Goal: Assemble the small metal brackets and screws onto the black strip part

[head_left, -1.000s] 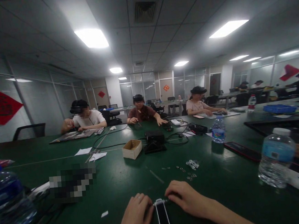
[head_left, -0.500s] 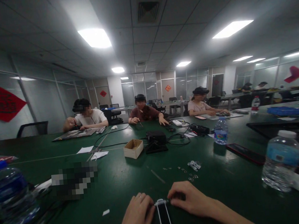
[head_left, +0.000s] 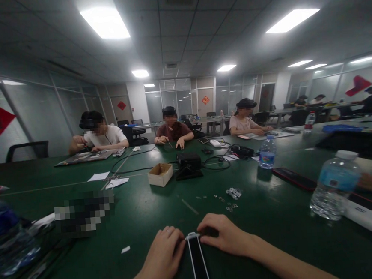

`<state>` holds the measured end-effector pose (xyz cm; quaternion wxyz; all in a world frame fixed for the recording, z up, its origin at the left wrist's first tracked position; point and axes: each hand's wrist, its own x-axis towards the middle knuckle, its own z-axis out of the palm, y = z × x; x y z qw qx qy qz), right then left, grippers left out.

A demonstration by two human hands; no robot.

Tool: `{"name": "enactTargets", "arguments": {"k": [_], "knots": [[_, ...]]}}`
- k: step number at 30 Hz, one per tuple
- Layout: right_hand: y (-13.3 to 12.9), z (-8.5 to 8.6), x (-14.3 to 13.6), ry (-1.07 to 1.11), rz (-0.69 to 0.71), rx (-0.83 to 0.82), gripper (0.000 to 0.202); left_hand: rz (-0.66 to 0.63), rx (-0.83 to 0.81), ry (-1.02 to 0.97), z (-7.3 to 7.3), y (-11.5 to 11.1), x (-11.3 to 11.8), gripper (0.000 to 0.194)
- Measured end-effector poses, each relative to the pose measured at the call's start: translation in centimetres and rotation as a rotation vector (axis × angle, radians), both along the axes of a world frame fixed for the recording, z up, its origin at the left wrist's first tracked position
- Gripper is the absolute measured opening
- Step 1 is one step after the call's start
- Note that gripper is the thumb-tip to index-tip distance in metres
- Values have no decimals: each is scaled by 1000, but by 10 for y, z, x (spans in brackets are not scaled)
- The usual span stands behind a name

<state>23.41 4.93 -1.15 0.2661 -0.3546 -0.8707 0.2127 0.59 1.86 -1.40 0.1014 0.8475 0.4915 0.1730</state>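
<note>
A long, narrow black strip with white edges (head_left: pixel 199 265) lies on the green table in front of me, running toward my body. Across its far end sits a small whitish end piece (head_left: pixel 192 235). From the left, my left hand (head_left: pixel 165 253) is closed with its fingertips at that piece's left end; a ring shows on one finger. My right hand (head_left: pixel 225 235) pinches the opposite end between thumb and curled forefinger. Beyond the hands lie several small metal rings (head_left: pixel 229 205) and a little heap of metal parts (head_left: pixel 234 193).
A small open box (head_left: pixel 161 176) and a black device with cables (head_left: pixel 188 165) stand farther back. Water bottles flank me, one at right (head_left: pixel 334 186), one at left (head_left: pixel 8 235). A white scrap (head_left: pixel 125 249) lies left of my hands. Co-workers sit across the table.
My view has tipped down and shifted a little, so hands and strip appear higher. Both hands stay at the strip's far end. The middle co-worker's outstretched hand has drawn inward.
</note>
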Motion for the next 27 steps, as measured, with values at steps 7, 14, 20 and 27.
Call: {"name": "enactTargets", "arguments": {"k": [7,14,20,27], "knots": [[4,-8,0,13,17,86,11,0,-20,4,3,-1,1,22],[3,-6,1,-4,16,94,9,7,-21,-2,1,0,1,23],[4,-7,2,-60,62,153,17,-12,-24,-16,-3,2,-1,24],[21,8,26,-227,-101,298,22,-23,-51,-30,-2,4,-2,24]]}}
